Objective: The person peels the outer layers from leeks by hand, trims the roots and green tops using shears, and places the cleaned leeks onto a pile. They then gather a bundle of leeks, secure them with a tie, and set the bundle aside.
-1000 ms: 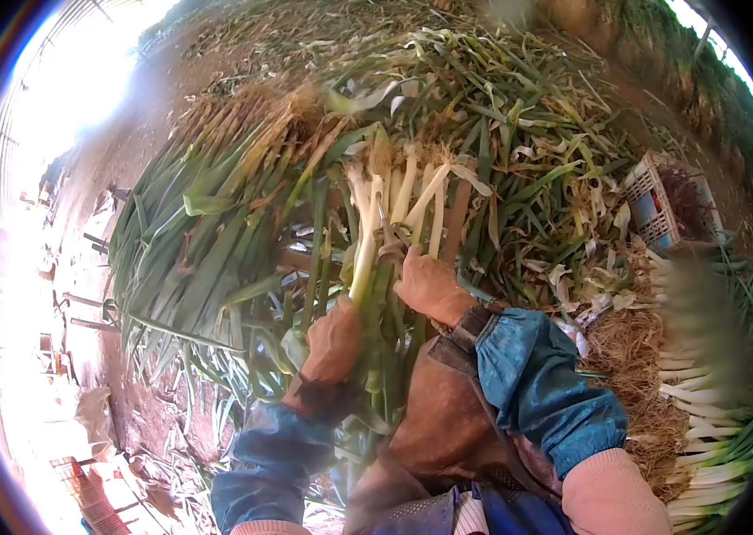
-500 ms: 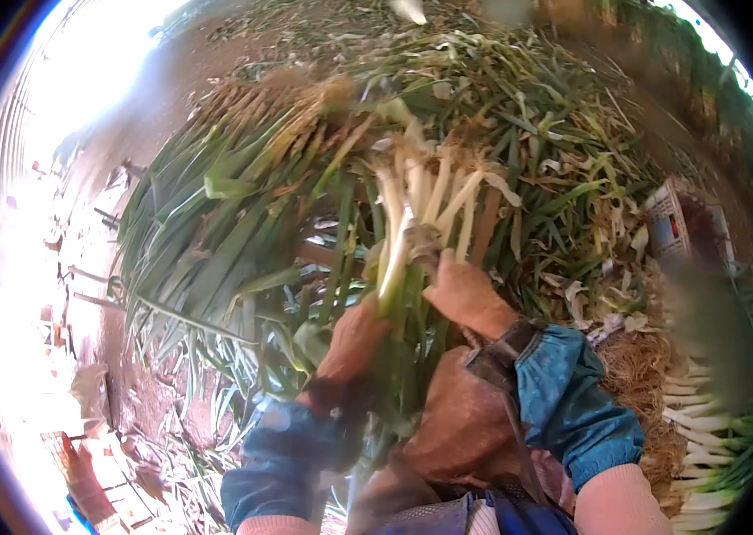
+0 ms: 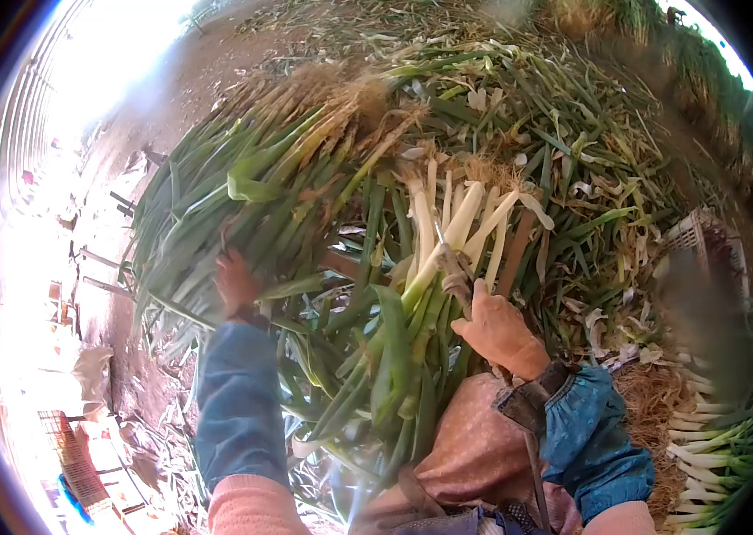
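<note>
My left hand [image 3: 237,283] lies against the green leaves of a heap of unpeeled green onions [image 3: 189,214], fingers stretched out and partly among the leaves. My right hand [image 3: 503,328] is closed around what looks like an air blow gun [image 3: 457,275], with a wrapped body and a thin metal tip pointing up and away from me. Beneath that tip, a bunch of green onions with bare white stalks [image 3: 464,218] lies with its roots away from me. Their green leaves [image 3: 394,357] hang toward my lap.
A mound of stripped leaves [image 3: 564,134] spreads across the back and right. A crate [image 3: 693,236] stands at the right. Cleaned green onions [image 3: 702,446] lie in a row at the lower right, beside a pile of stringy roots [image 3: 648,392]. A hose [image 3: 532,464] runs below my right wrist.
My left hand has let go of the white-stalked green onion and moved left to the unpeeled heap. My right hand keeps the tool and appears slightly lower and farther right.
</note>
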`<action>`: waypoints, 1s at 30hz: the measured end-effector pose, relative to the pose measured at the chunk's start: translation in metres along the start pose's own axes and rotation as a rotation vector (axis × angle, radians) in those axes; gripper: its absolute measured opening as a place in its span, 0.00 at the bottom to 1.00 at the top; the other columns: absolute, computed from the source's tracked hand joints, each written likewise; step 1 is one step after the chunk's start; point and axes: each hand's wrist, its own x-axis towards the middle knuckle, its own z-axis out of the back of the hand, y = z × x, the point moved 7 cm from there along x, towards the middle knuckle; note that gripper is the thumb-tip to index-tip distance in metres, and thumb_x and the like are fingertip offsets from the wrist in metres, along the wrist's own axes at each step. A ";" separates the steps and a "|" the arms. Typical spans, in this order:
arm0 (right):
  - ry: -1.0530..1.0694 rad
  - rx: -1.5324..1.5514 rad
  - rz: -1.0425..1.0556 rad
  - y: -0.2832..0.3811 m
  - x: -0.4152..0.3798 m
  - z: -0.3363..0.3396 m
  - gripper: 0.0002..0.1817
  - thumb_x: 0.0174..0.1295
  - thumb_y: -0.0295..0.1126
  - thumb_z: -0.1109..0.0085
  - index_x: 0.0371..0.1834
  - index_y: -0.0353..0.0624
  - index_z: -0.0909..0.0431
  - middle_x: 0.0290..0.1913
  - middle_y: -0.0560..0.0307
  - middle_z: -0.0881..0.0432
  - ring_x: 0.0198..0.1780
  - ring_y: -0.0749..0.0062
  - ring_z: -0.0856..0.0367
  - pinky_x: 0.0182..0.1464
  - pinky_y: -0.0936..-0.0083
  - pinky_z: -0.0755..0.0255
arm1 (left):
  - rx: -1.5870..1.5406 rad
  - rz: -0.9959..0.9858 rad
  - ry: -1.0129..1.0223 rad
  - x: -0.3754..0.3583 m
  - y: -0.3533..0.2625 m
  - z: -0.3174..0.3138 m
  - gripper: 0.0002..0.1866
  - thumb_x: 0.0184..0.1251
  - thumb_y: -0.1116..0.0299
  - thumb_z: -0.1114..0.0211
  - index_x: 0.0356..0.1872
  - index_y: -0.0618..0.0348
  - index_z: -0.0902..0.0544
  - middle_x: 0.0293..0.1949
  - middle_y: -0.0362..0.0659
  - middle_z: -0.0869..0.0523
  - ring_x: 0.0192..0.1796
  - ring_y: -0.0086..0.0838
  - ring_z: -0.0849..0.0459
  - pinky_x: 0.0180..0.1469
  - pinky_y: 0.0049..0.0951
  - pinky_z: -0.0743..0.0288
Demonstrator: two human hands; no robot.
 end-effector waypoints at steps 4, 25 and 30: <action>-0.004 0.005 0.020 0.006 0.000 -0.013 0.25 0.51 0.37 0.40 0.43 0.30 0.39 0.30 0.29 0.23 0.37 0.35 0.23 0.42 0.52 0.29 | -0.037 0.027 0.155 -0.013 0.001 -0.035 0.14 0.58 0.73 0.45 0.47 0.57 0.29 0.36 0.54 0.20 0.41 0.49 0.18 0.37 0.46 0.24; -0.035 -0.038 0.232 0.073 0.012 -0.045 0.25 0.50 0.34 0.41 0.45 0.29 0.40 0.27 0.33 0.22 0.34 0.39 0.20 0.40 0.56 0.26 | -0.739 -0.656 0.510 -0.166 -0.134 0.136 0.11 0.58 0.66 0.41 0.34 0.64 0.23 0.34 0.55 0.19 0.38 0.48 0.20 0.39 0.42 0.26; 0.072 0.048 0.144 0.054 0.002 -0.047 0.26 0.50 0.37 0.39 0.44 0.29 0.39 0.30 0.32 0.21 0.38 0.37 0.21 0.43 0.54 0.27 | -0.604 -0.296 0.051 -0.045 -0.069 0.134 0.14 0.62 0.63 0.42 0.40 0.65 0.22 0.38 0.51 0.19 0.36 0.47 0.21 0.43 0.40 0.27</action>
